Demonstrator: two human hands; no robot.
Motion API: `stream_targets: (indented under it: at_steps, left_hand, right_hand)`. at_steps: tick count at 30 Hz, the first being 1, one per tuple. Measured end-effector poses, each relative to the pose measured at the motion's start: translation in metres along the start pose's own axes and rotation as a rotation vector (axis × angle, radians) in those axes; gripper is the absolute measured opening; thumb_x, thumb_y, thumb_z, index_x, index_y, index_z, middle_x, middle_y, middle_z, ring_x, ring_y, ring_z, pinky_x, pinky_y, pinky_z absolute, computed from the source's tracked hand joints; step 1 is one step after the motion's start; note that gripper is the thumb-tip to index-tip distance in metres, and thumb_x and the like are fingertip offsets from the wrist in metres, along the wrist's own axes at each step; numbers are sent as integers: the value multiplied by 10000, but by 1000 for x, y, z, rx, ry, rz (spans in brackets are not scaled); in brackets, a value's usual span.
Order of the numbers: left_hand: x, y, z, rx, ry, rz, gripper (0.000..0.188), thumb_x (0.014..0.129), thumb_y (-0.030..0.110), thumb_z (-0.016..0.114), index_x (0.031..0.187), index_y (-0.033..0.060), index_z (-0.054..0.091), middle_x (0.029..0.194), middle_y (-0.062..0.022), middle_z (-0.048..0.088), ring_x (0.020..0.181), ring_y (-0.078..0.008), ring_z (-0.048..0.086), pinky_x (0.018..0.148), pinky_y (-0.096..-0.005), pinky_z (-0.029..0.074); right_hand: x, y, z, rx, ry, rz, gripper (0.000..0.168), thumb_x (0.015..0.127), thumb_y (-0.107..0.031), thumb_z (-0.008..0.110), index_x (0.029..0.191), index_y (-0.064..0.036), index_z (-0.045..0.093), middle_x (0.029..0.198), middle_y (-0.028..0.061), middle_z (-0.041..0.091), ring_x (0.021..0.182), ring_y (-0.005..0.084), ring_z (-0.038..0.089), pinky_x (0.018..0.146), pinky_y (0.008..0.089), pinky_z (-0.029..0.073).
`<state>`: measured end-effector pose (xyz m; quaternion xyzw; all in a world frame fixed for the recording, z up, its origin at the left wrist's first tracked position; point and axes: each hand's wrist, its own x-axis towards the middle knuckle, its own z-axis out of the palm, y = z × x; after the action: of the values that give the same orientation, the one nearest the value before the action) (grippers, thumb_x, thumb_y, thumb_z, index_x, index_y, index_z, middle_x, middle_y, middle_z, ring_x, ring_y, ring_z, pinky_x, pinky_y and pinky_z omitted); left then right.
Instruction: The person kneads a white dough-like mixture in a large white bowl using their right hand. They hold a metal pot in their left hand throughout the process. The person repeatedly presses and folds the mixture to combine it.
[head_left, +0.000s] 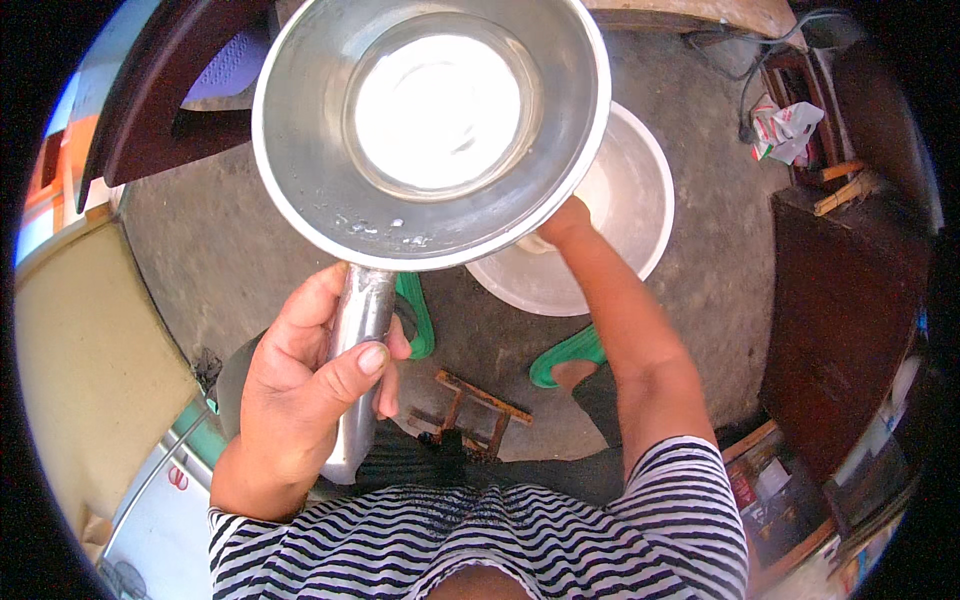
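My left hand (322, 360) grips the tubular handle of a metal ladle (300, 142), which I hold up close to the camera. Its wide bowl has a bright glare over the bottom, so I cannot tell how much liquid is in it. Drops cling to the near inner wall. Beyond and below the ladle, a wide pale basin (634, 247) stands on the floor. My right hand (566, 223) reaches down into it, touching a pale, dough-like mass (536, 244). The ladle covers part of that hand and of the basin, hiding the fingers.
Green shoes (562, 358) on my feet flank the basin's near side. A small wooden stool (484, 397) is near my legs. Dark wooden furniture (832, 322) stands right, with a plastic bag (786, 129) and cables (742, 75) beyond. Concrete floor (195, 217) surrounds these.
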<state>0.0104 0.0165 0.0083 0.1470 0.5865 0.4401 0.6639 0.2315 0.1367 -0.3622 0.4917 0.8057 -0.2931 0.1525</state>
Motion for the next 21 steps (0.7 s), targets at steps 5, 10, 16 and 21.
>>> stream_targets:
  at_steps: [5,10,16,21]
  left_hand:
    - [-4,-2,1,23,25,-16,562,884,90,626,1372,-25,371,953,-132,586,686,-140,574,607,-243,491]
    - [-5,-3,2,8,8,-53,583,877,105,644,1374,-25,369,952,-130,589,683,-144,579,611,-249,493]
    - [-2,-5,2,24,54,-30,597,875,109,648,1381,-25,362,950,-133,589,666,-149,578,613,-252,491]
    - [3,3,6,24,28,-51,606,871,107,651,1386,-18,357,948,-140,591,667,-152,575,613,-258,488]
  right_hand:
    - [7,28,5,30,100,-160,255,841,-200,599,1019,-18,615,1046,234,625,1040,310,616,848,412,513]
    - [3,-29,-16,34,254,-42,288,865,-251,586,1035,-21,615,1029,192,599,955,344,609,834,412,512]
    - [-85,-32,-32,182,46,-241,246,848,-188,562,1044,-40,577,1071,193,510,915,385,610,762,472,514]
    - [-109,3,-7,86,-76,-187,238,828,-87,527,1065,-84,539,1055,198,493,884,379,624,741,483,521]
